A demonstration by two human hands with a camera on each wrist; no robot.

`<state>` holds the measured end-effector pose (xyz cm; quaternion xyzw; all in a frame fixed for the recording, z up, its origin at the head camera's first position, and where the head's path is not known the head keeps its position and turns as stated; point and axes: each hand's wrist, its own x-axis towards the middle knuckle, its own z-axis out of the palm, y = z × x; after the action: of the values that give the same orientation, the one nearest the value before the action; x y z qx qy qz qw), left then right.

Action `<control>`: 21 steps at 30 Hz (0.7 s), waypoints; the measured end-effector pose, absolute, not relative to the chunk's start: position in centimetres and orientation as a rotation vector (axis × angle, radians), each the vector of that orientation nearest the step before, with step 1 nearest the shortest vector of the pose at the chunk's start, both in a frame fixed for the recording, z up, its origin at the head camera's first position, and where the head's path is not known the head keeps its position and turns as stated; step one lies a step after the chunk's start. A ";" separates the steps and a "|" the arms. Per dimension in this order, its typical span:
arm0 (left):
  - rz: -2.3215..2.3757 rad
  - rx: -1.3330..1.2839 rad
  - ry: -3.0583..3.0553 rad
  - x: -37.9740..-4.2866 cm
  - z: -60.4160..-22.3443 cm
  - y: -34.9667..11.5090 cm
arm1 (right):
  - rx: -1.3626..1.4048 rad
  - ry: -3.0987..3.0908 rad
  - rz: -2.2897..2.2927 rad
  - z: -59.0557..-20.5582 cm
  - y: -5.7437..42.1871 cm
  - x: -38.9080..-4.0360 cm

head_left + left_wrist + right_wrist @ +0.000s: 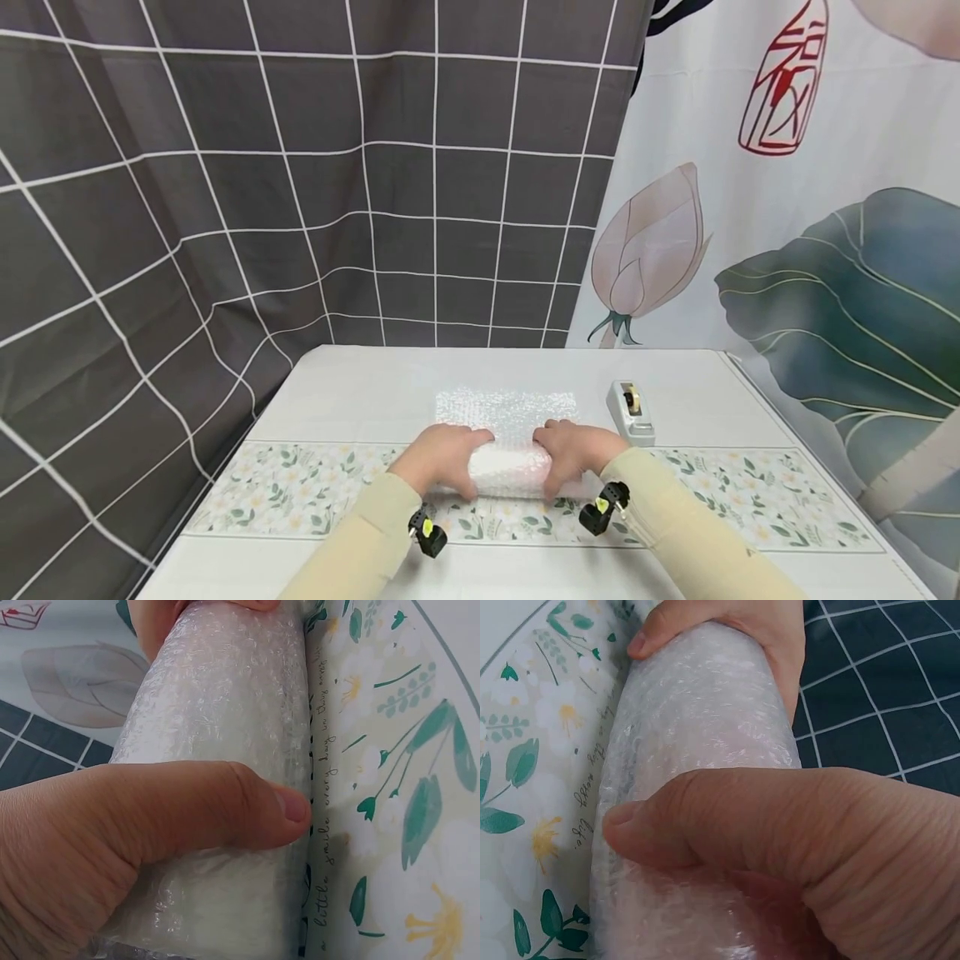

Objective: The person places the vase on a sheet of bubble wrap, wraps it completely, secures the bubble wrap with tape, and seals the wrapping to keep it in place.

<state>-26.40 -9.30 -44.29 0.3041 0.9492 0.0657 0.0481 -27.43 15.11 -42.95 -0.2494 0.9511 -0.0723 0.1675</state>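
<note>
A roll of bubble wrap point(510, 471) lies crosswise on the table, with a whitish shape inside whose kind I cannot tell. Flat bubble wrap point(506, 407) extends from it toward the table's far side. My left hand point(446, 457) grips the roll's left end, and my right hand point(579, 452) holds its right end. In the left wrist view the left thumb point(247, 806) lies across the wrapped surface point(217, 690). Seen from the right wrist, the right thumb point(660, 825) presses on the same roll point(697, 712). The fingers behind the roll are mostly hidden.
To the right of the roll stands a white tape dispenser point(632, 414) with a yellowish tape roll. The white table point(360, 392) carries a flowered band point(300, 492). A dark gridded curtain point(397, 183) and a lotus-print curtain point(690, 317) hang around it.
</note>
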 end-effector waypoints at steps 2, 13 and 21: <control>0.218 0.914 2.884 -26.5 -44.2 -9.3 | -0.769 2.728 -0.202 -43.0 15.3 -27.4; 0.445 0.704 2.713 -26.8 -43.5 -9.3 | -1.161 2.926 -0.194 -43.6 16.4 -26.1; 0.570 0.620 2.529 -27.9 -43.2 -9.7 | -1.265 3.131 0.087 -45.4 16.0 -25.2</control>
<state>-27.86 -9.66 -43.24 0.2259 0.9221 0.2079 0.2357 -25.25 16.00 -45.40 -0.3718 0.9204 0.0255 -0.1177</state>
